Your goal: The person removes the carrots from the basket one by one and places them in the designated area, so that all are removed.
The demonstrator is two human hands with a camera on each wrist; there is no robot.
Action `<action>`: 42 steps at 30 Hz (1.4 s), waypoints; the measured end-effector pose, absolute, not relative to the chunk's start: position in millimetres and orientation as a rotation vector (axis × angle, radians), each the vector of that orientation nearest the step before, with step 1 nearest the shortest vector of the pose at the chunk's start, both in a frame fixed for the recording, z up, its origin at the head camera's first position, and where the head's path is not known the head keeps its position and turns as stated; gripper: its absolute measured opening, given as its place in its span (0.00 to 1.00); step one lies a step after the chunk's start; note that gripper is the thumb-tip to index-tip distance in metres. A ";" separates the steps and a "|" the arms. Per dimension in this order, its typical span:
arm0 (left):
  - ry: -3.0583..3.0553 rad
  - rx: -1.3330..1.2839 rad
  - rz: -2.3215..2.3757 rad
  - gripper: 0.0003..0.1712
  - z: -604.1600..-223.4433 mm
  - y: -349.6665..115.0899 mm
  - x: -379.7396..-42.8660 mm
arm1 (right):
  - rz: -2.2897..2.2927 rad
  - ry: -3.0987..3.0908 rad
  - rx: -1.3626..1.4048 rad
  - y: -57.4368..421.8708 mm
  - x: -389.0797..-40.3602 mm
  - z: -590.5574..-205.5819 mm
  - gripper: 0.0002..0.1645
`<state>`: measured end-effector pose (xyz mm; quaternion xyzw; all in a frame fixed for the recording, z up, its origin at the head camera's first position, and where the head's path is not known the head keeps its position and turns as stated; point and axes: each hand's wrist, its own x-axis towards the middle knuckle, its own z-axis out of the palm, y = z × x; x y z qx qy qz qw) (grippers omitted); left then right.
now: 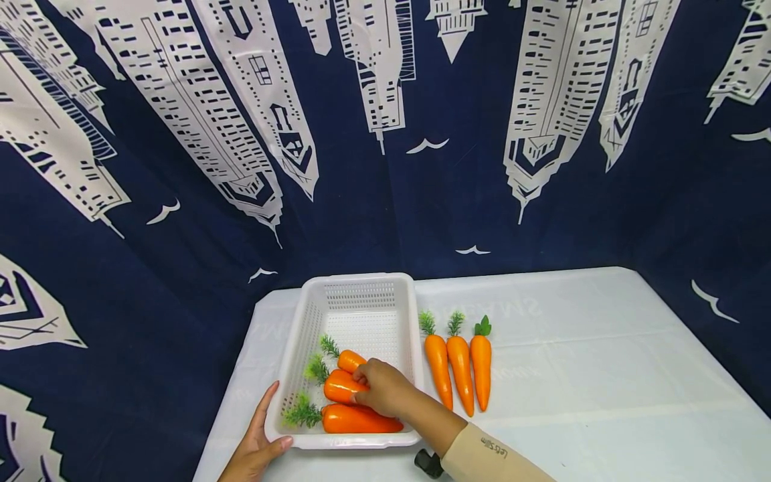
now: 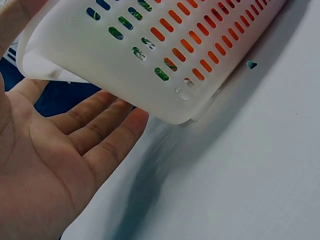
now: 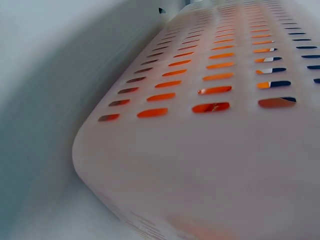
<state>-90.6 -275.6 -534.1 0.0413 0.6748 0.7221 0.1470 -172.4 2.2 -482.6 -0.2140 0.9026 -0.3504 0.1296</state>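
A white slotted plastic basket (image 1: 415, 348) holds three orange carrots with green tops, lying crosswise in its near half. My right hand (image 1: 385, 388) reaches in over the right rim and grips the middle carrot (image 1: 340, 387), covering its tip end. Behind it lies another carrot (image 1: 351, 361), partly covered by the fingers; the nearest carrot (image 1: 355, 420) lies along the front wall. At the basket's near left corner, my left hand (image 1: 255, 445) touches the rim with thumb and forefinger apart. Its other fingers (image 2: 107, 135) extend straight against the outer wall. The right wrist view shows only basket and table.
To the right of the basket, three more carrots lie side by side on the white tabletop (image 1: 578, 361): a left one (image 1: 438, 368), a middle one (image 1: 460, 375) and a right one (image 1: 480, 371). A black object (image 1: 429, 463) sits under the right sleeve. Behind hangs a dark blue patterned cloth (image 1: 446, 201).
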 end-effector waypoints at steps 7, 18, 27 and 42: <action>1.924 0.123 2.078 0.60 -533.4 -275.3 -90.7 | -1.084 2.613 -0.621 4.1 -172.8 -481.0 0.19; 1.932 0.158 2.052 0.59 -530.6 -276.4 -91.1 | -1.210 2.591 -0.659 5.8 -171.8 -479.2 0.19; 1.900 0.198 2.064 0.59 -531.6 -279.7 -92.0 | -1.260 2.620 -0.668 6.0 -172.5 -478.0 0.19; 1.908 0.170 2.057 0.59 -532.3 -279.9 -92.1 | -1.406 2.645 -0.650 7.2 -172.7 -478.0 0.21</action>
